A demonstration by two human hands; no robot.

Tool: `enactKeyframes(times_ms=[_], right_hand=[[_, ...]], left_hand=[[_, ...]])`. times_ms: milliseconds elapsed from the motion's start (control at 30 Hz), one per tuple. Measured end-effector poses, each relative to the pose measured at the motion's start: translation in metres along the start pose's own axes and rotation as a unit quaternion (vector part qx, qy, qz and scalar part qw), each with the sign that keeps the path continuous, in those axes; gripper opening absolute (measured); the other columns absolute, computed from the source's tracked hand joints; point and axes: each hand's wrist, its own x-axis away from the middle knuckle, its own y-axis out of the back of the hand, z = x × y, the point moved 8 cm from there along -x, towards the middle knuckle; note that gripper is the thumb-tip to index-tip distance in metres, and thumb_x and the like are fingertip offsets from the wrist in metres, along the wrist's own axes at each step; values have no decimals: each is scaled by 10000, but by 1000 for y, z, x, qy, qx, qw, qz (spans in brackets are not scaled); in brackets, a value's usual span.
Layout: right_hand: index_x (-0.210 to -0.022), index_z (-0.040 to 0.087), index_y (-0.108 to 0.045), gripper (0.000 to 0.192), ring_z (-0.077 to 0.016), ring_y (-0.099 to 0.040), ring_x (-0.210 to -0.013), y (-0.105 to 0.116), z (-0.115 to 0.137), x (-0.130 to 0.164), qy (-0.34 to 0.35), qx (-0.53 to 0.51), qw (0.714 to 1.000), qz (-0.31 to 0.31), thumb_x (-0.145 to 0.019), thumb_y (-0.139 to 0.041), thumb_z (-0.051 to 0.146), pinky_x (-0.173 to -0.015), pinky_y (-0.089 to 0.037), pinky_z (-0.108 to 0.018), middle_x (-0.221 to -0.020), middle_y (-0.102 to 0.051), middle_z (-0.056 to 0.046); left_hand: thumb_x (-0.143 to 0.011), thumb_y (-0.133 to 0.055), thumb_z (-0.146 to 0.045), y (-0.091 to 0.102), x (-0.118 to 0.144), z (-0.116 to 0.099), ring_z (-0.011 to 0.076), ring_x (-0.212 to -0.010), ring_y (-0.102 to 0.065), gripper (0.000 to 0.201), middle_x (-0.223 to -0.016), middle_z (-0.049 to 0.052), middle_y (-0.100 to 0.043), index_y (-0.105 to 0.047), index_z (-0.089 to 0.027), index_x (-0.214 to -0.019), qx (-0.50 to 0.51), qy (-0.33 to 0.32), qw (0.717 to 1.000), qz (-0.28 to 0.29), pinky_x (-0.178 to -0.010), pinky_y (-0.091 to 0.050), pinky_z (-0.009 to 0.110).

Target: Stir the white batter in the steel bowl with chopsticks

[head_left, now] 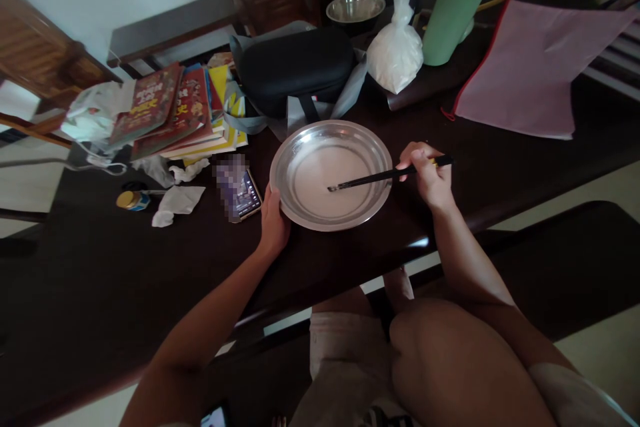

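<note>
A round metal basin (pixel 377 197) stands on the dark table, with a pale, whitish liquid (pixel 320 173) covering its bottom. My left hand (pixel 274 223) grips the basin's left rim, its fingers partly hidden by the side. In my right hand (pixel 429 173) is a pair of black chopsticks (pixel 370 179), held closed over the right rim. Their tips reach down into the liquid near the middle of the basin. Just left of my left hand lies a phone (pixel 243 190) with its screen lit, partly blurred out.
Behind the basin sit a black case (pixel 297 67), a knotted bag of white powder (pixel 396 57) and a green cylinder (pixel 460 7). Stacked books (pixel 175 110), crumpled tissues (pixel 177 203) and a small jar (pixel 133 200) lie left. A pink pouch (pixel 533 70) is at right.
</note>
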Motion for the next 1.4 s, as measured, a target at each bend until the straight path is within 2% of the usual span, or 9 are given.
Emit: enactKeyframes(times_ms=[100,267,433,600,767,933,1100,1267,1400], right_hand=[[-748,257,-759,440,-133,-648,-575,-7,-2,0,-21,35,998,40,-942,-690,646,-602,-543,-312,-637,-676,11],[-657,247,-701,535,-118,-573,-501,6,2,0,-2,16,999,-41,-921,-666,711,-497,-474,-298,-590,-618,14],[-752,257,-758,442,-136,-642,-586,-6,-5,1,-20,41,998,40,-946,-683,646,-604,-550,-316,-639,-675,10],[-677,244,-722,491,-112,-584,-522,7,0,1,14,12,999,-41,-961,-663,640,-523,-478,-293,-613,-623,15],[-749,256,-751,444,-136,-638,-568,-5,-5,1,-24,29,999,34,-948,-679,646,-595,-548,-316,-627,-665,13],[-687,255,-704,486,-122,-581,-523,7,0,1,7,15,999,-43,-950,-665,662,-525,-476,-304,-604,-616,18],[-752,264,-732,451,-132,-614,-543,-6,-3,0,-16,28,999,27,-935,-680,673,-568,-525,-316,-616,-648,17],[-688,253,-702,482,-118,-568,-504,8,0,1,11,14,998,-54,-954,-665,654,-498,-448,-301,-603,-613,21],[-732,259,-731,450,-127,-604,-525,-4,-4,1,-14,13,1000,21,-949,-674,649,-548,-514,-308,-605,-643,21]], left_hand=[[-1015,-612,-522,0,0,-1,319,-1349,-641,341,-1283,127,-747,-736,-231,-1141,-23,-1,1000,0,-1145,-524,443],[-1026,-600,-516,0,1,-4,311,-1366,-631,340,-1301,122,-744,-742,-231,-1147,-22,1,1000,2,-1139,-526,433],[-1009,-643,-491,2,1,-6,334,-1366,-624,324,-1285,143,-744,-754,-206,-1116,-33,-13,999,-8,-1164,-511,459],[-998,-637,-525,1,-1,1,334,-1330,-654,364,-1279,135,-752,-739,-204,-1136,-3,-2,1000,-5,-1158,-520,471],[-1018,-599,-521,0,0,0,323,-1380,-626,346,-1276,129,-749,-732,-225,-1137,-18,0,1000,-5,-1164,-518,463],[-969,-673,-507,-1,1,-6,334,-1325,-645,299,-1194,114,-758,-733,-216,-1005,-5,-9,1000,-6,-1161,-515,449],[-987,-653,-506,0,1,-4,331,-1347,-632,303,-1226,120,-754,-732,-221,-1050,-13,3,1000,0,-1146,-524,448],[-978,-662,-543,1,0,0,333,-1309,-657,340,-1262,101,-758,-730,-231,-1092,0,10,1000,-4,-1132,-540,454],[-999,-646,-507,1,1,-3,344,-1327,-646,322,-1239,133,-762,-742,-208,-1069,-12,-7,1000,-1,-1135,-538,470]])
